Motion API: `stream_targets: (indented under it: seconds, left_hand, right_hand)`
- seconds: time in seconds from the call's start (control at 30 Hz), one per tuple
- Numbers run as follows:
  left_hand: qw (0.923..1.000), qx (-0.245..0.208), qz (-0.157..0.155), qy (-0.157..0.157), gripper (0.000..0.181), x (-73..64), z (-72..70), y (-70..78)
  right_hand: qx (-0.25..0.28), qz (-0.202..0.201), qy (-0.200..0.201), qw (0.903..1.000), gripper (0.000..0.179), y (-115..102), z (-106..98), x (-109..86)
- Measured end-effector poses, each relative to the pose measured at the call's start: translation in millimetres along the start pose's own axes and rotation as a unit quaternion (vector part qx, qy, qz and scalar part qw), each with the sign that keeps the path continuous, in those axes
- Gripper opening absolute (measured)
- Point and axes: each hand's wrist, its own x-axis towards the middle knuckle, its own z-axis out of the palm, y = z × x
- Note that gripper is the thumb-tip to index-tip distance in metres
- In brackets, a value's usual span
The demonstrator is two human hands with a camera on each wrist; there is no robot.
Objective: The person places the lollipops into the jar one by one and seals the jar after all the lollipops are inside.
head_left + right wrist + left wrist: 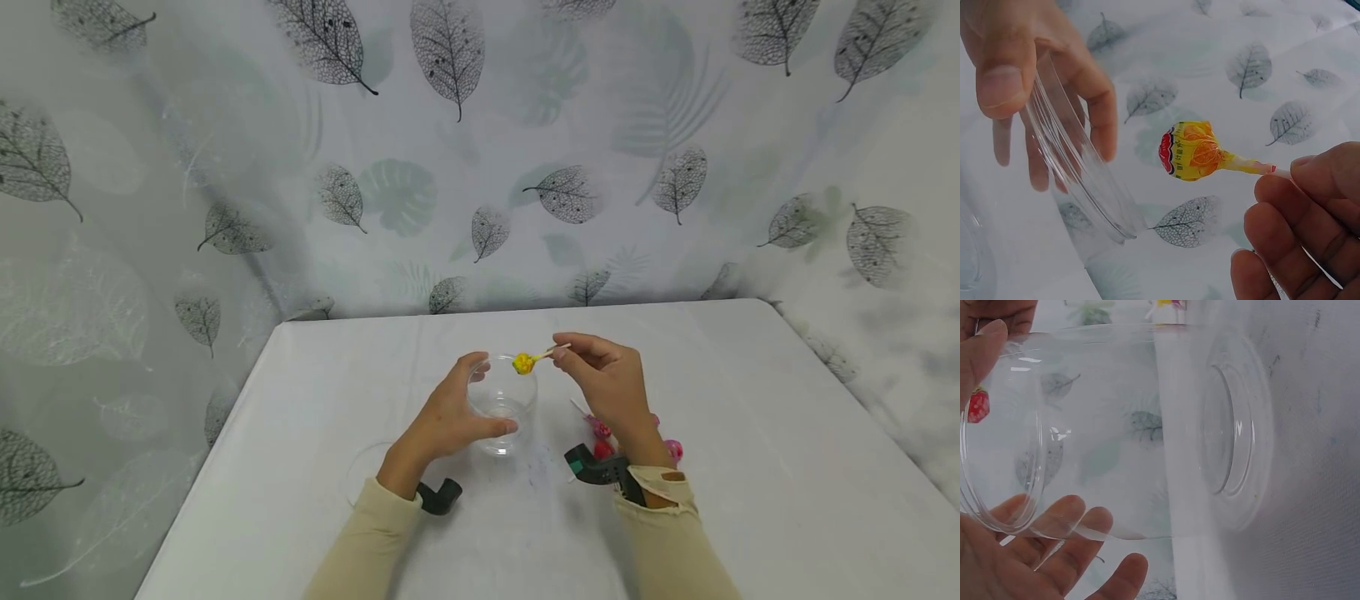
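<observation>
My left hand (450, 412) holds a clear plastic jar (517, 408), thumb on the near side and fingers round the far side. The jar stands upright with its open rim at the top; in the left wrist view the see-through jar (1116, 444) appears on its side, its round base close to the white cloth. With thumb and forefinger my right hand (611, 379) pinches the white stick of a lollipop (1191, 151). The lollipop's yellow wrapped head has orange fruit and a red label, points left and overlaps the jar's right rim in the head view.
Several pink and red wrapped lollipops (603, 450) lie on the white table (795, 500) under my right wrist, partly hidden by it. A clear round lid (367, 475) rests beside my left wrist. Leaf-patterned cloth (450, 167) hangs behind the table and at both sides.
</observation>
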Motion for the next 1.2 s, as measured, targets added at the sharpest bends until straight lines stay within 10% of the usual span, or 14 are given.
stream_targets:
  seconds: [1.2]
  left_hand:
    - [0.9996, -0.024, 0.016, 0.007, 0.109, -1.1, 3.5, -4.3]
  right_hand:
    - [-0.132, -0.073, -0.078, 0.9855, 0.015, 0.3, 25.7, -6.4]
